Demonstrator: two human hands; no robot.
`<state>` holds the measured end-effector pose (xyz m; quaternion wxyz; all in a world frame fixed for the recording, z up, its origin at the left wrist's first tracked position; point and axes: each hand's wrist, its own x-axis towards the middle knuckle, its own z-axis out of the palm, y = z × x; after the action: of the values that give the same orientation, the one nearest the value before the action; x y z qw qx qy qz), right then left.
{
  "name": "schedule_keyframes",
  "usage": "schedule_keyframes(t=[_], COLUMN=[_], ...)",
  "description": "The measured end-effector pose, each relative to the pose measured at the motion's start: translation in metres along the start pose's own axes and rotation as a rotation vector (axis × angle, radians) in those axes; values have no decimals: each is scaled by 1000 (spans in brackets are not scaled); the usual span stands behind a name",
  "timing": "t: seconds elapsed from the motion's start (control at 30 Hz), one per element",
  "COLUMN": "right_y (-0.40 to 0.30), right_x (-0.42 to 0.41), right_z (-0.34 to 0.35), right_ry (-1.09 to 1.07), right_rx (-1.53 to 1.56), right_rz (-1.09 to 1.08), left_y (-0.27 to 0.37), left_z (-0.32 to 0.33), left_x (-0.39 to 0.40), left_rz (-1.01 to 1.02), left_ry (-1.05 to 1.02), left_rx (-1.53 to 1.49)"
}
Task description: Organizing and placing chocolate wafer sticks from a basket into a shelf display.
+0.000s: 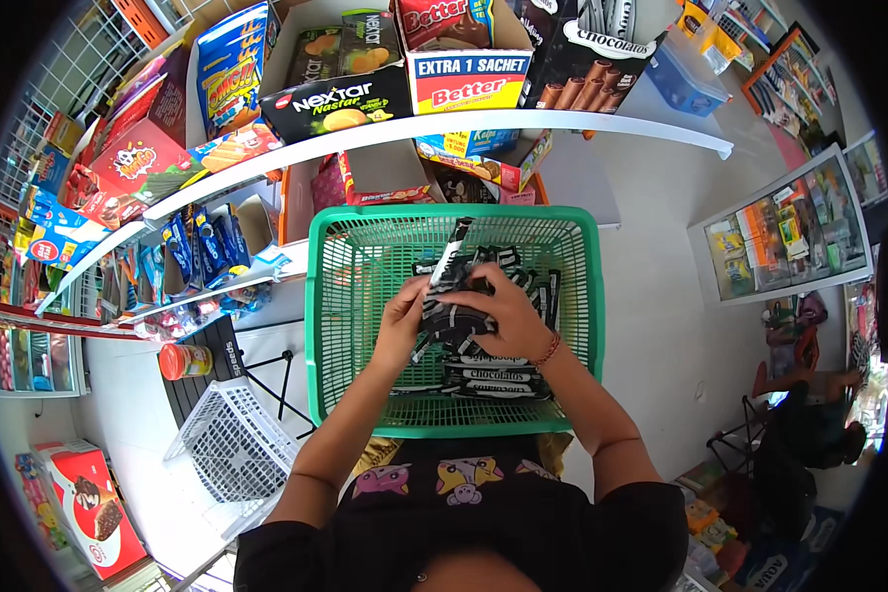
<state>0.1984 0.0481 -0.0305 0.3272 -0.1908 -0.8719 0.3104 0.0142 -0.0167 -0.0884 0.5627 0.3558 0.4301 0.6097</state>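
A green plastic basket (596, 318) sits before me, with its slotted walls around my hands. My left hand (402, 325) grips the side of a bunch of black-and-white Chocolatos wafer stick packets (451, 314), and one packet sticks up past the fingers. Curled over the same bunch from the other side, my right hand (509, 318) has its fingers among the wrappers. Below the hands, several more Chocolatos packets (492, 376) lie stacked flat on the basket floor. Other loose packets (547, 292) lean along the basket's right side, partly covered by my right hand.
Beyond the basket a white-edged shelf (414, 126) bears snack boxes, among them an open Chocolatos box (588, 70) with packets inside. A white plastic basket (237, 436) and a red-lidded jar (185, 362) are at left. Another person (806, 425) is at far right.
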Motion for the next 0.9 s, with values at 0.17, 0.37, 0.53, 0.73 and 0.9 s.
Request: schedule_keyframes(t=[0.17,0.37,0.53,0.73,0.9], right_y=[-9,18,18,24,14], right_x=[-3,-11,-9,-17,-11], right_z=[3,32,-2,-20,-19], right_ry=[60,447,328,366,219], right_rx=[232,794,587,619,830], right_rz=[171,629,560,590,622], left_y=[4,6,18,27,25], left_z=[3,14,24,39,36], left_x=[-2,-2,-5,-8,-7], left_rz=[-76,81,-30,-146,-219], left_ry=[-13,-163,-161,-176,-182], left_rx=[-80,116,138,190,130])
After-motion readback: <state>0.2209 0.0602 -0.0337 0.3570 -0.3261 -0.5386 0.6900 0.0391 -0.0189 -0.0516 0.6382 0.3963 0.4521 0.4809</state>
